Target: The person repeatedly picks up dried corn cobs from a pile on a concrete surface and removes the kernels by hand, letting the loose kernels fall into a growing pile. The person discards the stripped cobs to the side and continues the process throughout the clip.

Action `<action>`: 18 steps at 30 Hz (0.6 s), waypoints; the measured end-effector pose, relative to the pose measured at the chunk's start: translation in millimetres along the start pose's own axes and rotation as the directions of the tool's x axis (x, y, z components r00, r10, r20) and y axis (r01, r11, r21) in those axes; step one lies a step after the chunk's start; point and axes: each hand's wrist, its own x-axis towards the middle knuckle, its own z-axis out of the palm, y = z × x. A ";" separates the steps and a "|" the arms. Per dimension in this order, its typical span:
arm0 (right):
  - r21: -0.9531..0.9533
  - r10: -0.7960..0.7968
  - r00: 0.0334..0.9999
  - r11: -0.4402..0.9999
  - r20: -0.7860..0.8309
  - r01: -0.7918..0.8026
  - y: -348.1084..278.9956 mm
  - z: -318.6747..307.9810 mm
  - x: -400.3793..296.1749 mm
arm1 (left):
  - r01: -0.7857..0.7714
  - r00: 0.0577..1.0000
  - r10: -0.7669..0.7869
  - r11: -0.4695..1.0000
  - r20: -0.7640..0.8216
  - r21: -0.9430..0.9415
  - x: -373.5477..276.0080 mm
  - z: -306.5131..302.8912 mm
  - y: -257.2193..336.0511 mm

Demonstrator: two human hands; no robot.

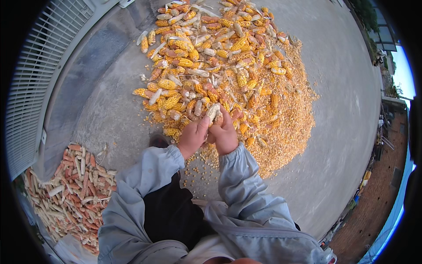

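Observation:
My left hand (193,138) grips a pale, mostly bare corn cob (213,110), whose tip points away from me. Close against it, my right hand (225,136) is closed around a reddish-brown corn cob (218,118); the fingers hide most of this one. Both hands meet in front of me, above the near edge of a heap of yellow corn ears (197,62). Some ears there still carry dry husk. Loose corn kernels (286,128) spread thickly along the heap's right side and scatter below my wrists.
At the lower left lies a pile of stripped corn cobs (79,188), red and whitish. A slatted light-grey panel (49,56) stands along the left. Grey concrete floor (343,99) runs to the right, towards a brick-coloured strip (372,211). My dark shoe (159,141) touches the heap's near edge.

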 end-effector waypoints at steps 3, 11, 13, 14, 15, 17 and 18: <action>0.127 0.006 0.996 0.992 0.088 -0.017 1.8 -3.7 0.2 | -0.103 0.994 0.104 0.988 -0.009 0.115 0.6 -2.4 1.4; -0.055 -0.095 0.993 0.994 0.064 0.098 2.8 4.9 6.1 | -0.259 0.961 0.277 0.902 -0.005 0.347 -0.6 -5.7 -6.2; -0.123 -0.090 0.993 0.987 0.083 0.100 5.1 1.0 10.6 | -0.194 0.981 0.194 0.962 0.022 0.192 2.3 -9.6 -11.3; -0.157 -0.087 0.992 0.982 0.092 0.101 5.8 -0.4 11.7 | -0.110 0.992 0.107 0.993 0.067 0.047 4.4 -12.9 -14.4; -0.169 -0.080 0.994 0.981 0.074 0.091 2.6 1.8 10.4 | -0.015 0.992 0.027 0.995 0.125 -0.096 5.5 -13.7 -11.3; -0.176 -0.060 0.997 0.982 0.040 0.066 -1.4 6.5 7.3 | 0.153 0.980 -0.108 0.945 0.164 -0.290 3.3 -11.0 -5.3; -0.168 -0.049 0.998 0.984 0.028 0.053 -0.2 7.1 7.1 | 0.233 0.967 -0.171 0.896 0.190 -0.378 2.1 -11.2 -0.9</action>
